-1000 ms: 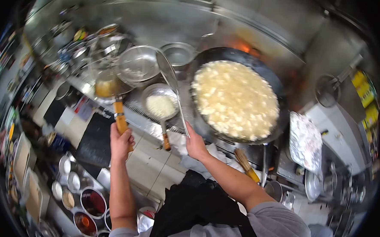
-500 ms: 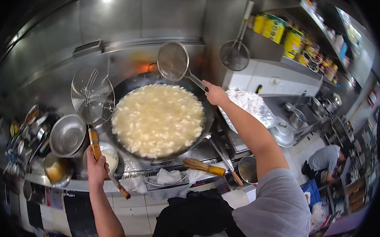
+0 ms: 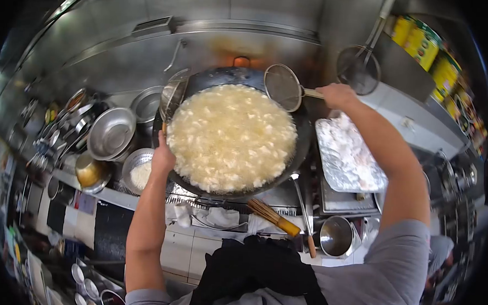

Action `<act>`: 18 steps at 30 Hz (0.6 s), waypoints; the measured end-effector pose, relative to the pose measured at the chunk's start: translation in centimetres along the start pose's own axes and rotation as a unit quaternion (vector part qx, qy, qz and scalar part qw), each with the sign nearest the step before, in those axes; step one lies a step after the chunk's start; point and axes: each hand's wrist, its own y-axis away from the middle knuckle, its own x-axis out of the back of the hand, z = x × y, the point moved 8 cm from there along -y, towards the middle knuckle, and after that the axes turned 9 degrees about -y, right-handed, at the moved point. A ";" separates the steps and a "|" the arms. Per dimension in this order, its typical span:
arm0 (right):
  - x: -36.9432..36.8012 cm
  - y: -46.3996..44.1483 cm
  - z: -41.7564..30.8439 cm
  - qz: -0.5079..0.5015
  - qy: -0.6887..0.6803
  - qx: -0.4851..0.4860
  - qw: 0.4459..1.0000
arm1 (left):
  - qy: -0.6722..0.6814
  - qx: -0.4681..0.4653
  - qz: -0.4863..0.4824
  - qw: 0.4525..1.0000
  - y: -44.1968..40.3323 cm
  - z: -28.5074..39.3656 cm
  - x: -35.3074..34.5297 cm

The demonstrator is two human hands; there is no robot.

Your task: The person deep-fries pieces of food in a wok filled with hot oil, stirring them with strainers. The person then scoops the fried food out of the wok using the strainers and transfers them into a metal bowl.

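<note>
A large wok (image 3: 305,139) is full of bubbling pale oil with many light food pieces (image 3: 231,138) floating in it. My left hand (image 3: 164,155) is closed round the wooden handle of a wire skimmer (image 3: 173,96), which stands nearly edge-on at the wok's left rim. My right hand (image 3: 337,96) grips the handle of a fine-mesh strainer (image 3: 283,87), its round head tilted over the wok's upper right rim. No food shows in the strainer; what the skimmer holds, if anything, I cannot tell.
Right of the wok is a foil-lined tray (image 3: 349,152) of white-coated pieces. Metal bowls (image 3: 111,134) stand at the left. A bamboo brush (image 3: 274,216), a long-handled tool (image 3: 304,213) and a pot (image 3: 336,236) lie along the front. Another strainer (image 3: 359,69) hangs on the wall.
The view has swung, shifting the scene. My left hand has brought the skimmer from beside the wok to its left rim, turning it edge-on. The strainer stays near the upper right rim.
</note>
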 end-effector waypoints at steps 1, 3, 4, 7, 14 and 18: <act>0.9 -0.3 0.5 0.024 -0.010 0.010 1.000 | 0.002 0.008 -0.007 1.000 0.0 0.3 -0.4; 1.7 -1.3 0.4 0.032 -0.013 0.019 0.999 | 0.006 0.020 -0.008 1.000 0.4 0.7 -0.5; 2.0 -1.7 0.2 0.038 -0.014 0.018 0.999 | 0.012 0.023 -0.012 1.000 0.9 1.1 -0.7; 3.0 -3.5 -2.3 0.061 -0.011 0.036 0.997 | 0.009 0.057 -0.024 0.998 1.6 2.4 -0.4; -1.4 -10.5 2.2 0.069 0.004 0.150 0.986 | 0.029 0.087 -0.030 0.995 3.4 3.7 0.1; -2.7 -9.0 5.2 -0.248 -0.106 0.053 0.962 | 0.059 0.083 -0.076 0.992 3.1 3.5 -0.8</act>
